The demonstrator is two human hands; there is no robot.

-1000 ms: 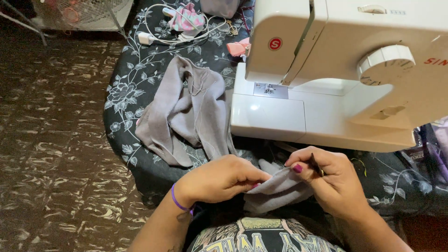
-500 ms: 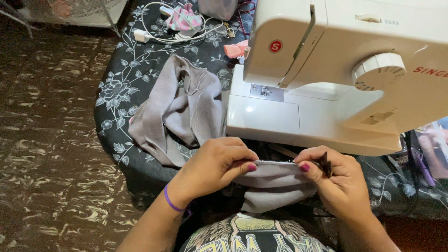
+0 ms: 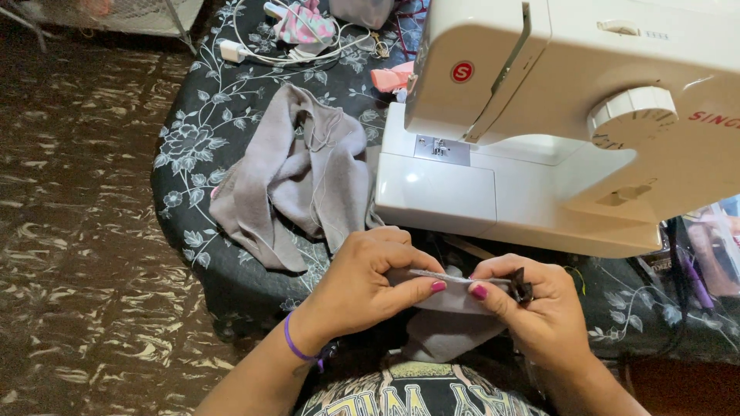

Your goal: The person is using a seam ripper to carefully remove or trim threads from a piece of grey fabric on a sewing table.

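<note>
We see both hands low in the view, in front of the white sewing machine [image 3: 555,146]. The left hand [image 3: 362,289] and the right hand [image 3: 539,308] each pinch the top edge of a small grey fabric piece [image 3: 451,308], stretched taut between their fingers [image 3: 432,286]. The right hand also grips a small dark tool [image 3: 523,286]. Further left, a larger grey garment [image 3: 297,173] lies crumpled on the floral-covered counter [image 3: 193,154], beside the machine.

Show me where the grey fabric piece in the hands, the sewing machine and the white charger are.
grey fabric piece [image 3: 455,320]: head view, on the part hanging below the hands.
sewing machine [image 3: 439,192]: head view, on the flat white base.
white charger [image 3: 231,51]: head view, on the plug block.
</note>
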